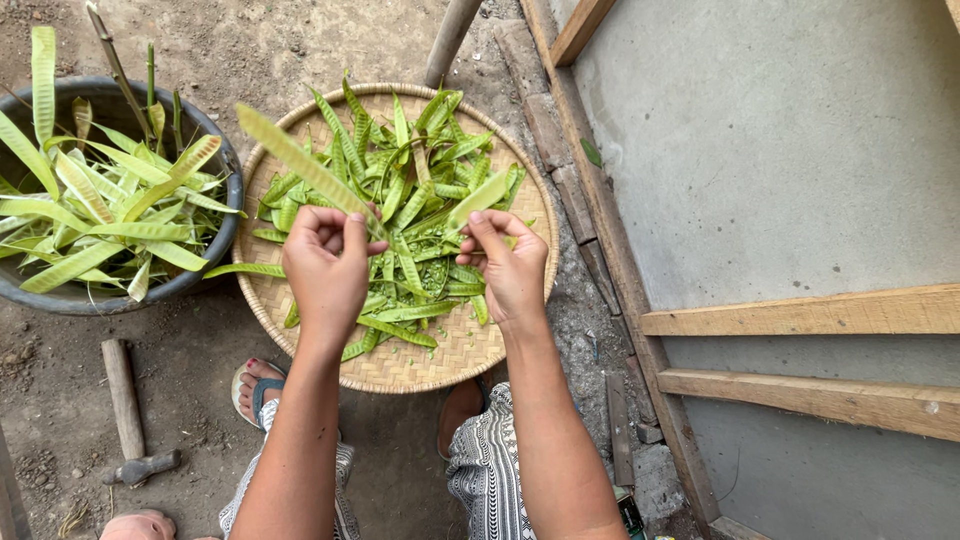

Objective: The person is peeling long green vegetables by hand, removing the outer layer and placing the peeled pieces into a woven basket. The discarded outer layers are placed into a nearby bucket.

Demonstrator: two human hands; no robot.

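My left hand (325, 262) pinches one end of a long flat green pod (300, 160) that slants up to the left. My right hand (508, 262) pinches another strip of pod (478, 198), pointing up and left. Both hands hover over a round woven tray (420, 365) heaped with green pods and split pod halves (405, 185). The two hands are a short gap apart above the tray's middle.
A dark round basin (215, 245) at the left holds many pale green pods. A hammer (128, 410) lies on the dirt at the lower left. A concrete slab with wooden planks (800, 312) fills the right. My feet and patterned trousers (485, 470) are below the tray.
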